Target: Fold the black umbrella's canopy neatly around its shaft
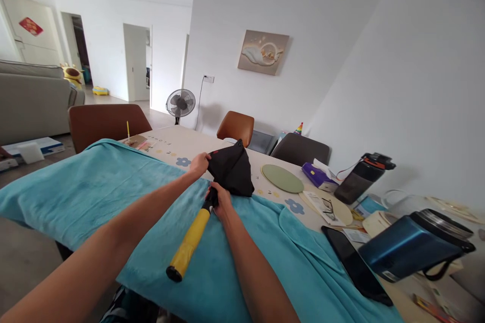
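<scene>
Two hands work close together in front of us, near each other but apart. With our left hand (199,164) we pinch the left edge of a black cover (233,169) between thumb and fingers. Our right hand (223,200), nearer to us and slightly to the right, is clasped around the black upper part of a yellow handle (190,243), just below the cover. From that grip the handle slants down and to the left, its black end towards us, while the cover sits just beyond the right hand and to the right of the left one.

Under both hands we have a turquoise cloth (94,186), spread over the near part of a table (185,136). Beyond the hands and to the right, we see a green oval mat (282,178) and a purple tissue pack (318,174). Farther right of the hands lie a pair of glasses (329,208) and a black flat device (354,262), with a blue flask (413,245) just beside the device. Well beyond the left hand stands a fan (181,103).
</scene>
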Motion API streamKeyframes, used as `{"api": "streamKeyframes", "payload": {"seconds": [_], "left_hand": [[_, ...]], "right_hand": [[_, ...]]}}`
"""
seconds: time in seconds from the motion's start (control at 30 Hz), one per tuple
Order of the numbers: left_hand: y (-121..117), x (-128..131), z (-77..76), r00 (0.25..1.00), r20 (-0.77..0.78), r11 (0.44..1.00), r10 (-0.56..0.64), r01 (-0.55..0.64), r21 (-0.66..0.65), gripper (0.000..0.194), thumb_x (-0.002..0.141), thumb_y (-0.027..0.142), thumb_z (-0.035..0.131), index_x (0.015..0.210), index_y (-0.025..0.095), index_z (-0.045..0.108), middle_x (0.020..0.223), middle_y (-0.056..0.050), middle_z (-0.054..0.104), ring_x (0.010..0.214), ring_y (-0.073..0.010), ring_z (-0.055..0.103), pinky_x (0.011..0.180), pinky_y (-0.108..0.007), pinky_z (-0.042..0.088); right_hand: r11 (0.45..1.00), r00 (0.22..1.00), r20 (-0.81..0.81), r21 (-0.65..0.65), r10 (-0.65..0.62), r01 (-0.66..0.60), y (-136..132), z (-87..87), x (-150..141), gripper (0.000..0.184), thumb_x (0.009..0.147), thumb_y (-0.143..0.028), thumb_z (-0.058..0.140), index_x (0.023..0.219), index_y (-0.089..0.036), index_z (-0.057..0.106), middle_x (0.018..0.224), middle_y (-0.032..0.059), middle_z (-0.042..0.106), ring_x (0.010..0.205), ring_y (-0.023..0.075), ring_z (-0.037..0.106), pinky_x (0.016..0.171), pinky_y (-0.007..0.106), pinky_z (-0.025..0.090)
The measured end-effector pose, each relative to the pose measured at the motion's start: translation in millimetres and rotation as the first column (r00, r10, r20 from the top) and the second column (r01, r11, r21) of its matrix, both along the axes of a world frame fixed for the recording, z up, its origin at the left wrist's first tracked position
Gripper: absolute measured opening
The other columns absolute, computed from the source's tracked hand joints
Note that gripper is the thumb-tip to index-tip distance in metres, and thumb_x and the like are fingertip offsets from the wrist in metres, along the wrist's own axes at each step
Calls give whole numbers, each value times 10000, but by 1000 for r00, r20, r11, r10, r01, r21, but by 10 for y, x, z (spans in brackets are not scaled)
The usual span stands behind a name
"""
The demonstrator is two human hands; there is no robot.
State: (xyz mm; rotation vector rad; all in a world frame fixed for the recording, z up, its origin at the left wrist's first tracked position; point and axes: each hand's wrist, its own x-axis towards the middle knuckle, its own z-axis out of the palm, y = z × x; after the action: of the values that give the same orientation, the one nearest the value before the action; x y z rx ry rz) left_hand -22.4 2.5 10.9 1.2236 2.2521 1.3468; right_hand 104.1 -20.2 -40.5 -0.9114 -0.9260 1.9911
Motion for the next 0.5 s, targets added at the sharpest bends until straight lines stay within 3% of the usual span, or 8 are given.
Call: {"api": "streamKeyframes", "payload": {"seconds": [0.1, 0.27, 0.37, 0.5], "left_hand": [[22, -98, -233, 995, 84, 998, 49, -51, 24, 320, 744, 123, 326, 887, 191, 604, 674, -14, 590, 425, -98, 503, 454, -220, 408], [30, -110, -517, 987, 138, 993, 82, -93, 78, 301, 724, 111, 326, 832, 193, 595, 680, -5, 582, 449, -97, 500, 495, -225, 411], [27, -156, -588, 976, 183, 984, 115, -137, 112, 268, 710, 120, 340, 782, 193, 588, 633, 0, 554, 461, -108, 491, 498, -231, 398], [45, -260, -594, 923, 355, 955, 151, -229, 190, 276, 681, 125, 336, 788, 188, 583, 551, 14, 487, 435, -110, 452, 448, -222, 370]], "right_hand": [[999, 999, -52, -41, 6, -8, 45, 34, 38, 120, 687, -183, 603, 611, -124, 531, 492, -16, 529, 407, 94, 485, 387, 218, 428], [981, 984, -171, -175, 48, -78, 100, 56, 110, 141, 707, -235, 602, 663, -122, 529, 548, -5, 556, 437, 85, 512, 424, 208, 462], [966, 975, -217, -236, 55, -107, 115, 60, 128, 163, 728, -261, 595, 692, -120, 521, 541, -7, 545, 431, 83, 510, 412, 202, 460], [966, 985, -169, -242, 46, -87, 116, 79, 119, 171, 734, -271, 592, 696, -132, 500, 512, -10, 538, 404, 88, 506, 386, 196, 447]]}}
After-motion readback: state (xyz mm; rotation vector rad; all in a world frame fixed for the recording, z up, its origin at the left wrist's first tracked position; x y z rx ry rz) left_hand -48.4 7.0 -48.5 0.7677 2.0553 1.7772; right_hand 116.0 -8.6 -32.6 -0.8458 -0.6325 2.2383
